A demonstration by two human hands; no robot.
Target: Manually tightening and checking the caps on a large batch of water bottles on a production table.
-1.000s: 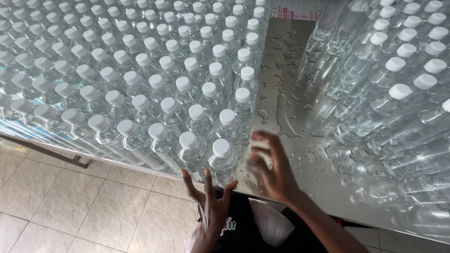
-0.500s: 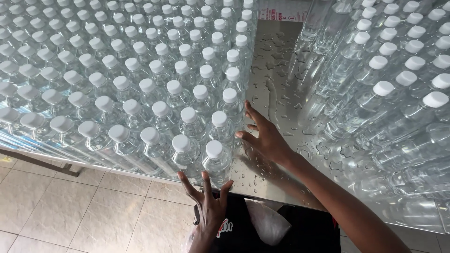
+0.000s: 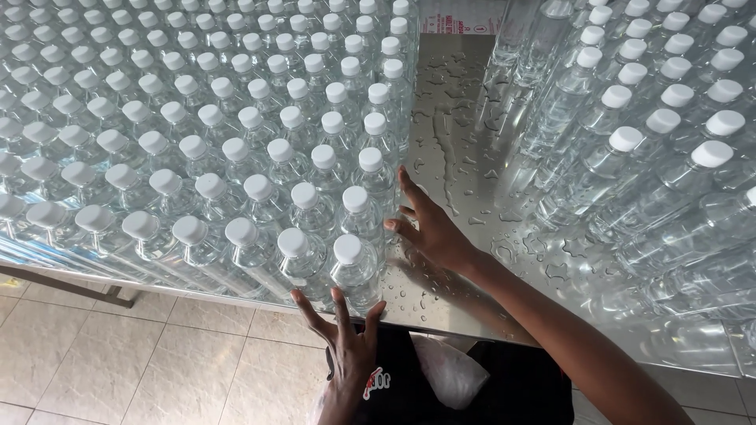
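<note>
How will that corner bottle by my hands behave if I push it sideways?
The corner bottle looks full, so probably heavy. It is tall and narrow, so apt to tip. The metal table is wet, so it may slide easily.

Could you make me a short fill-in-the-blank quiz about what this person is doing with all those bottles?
1. Every bottle in the big block wears a ____ cap.
2. The right hand lies flat against the block's ____ side.
3. The left hand presses the corner bottle at the table's ____ edge.
4. The bare metal table between the two groups is dotted with ____ drops.

Missing words: white; right; near; water
</note>
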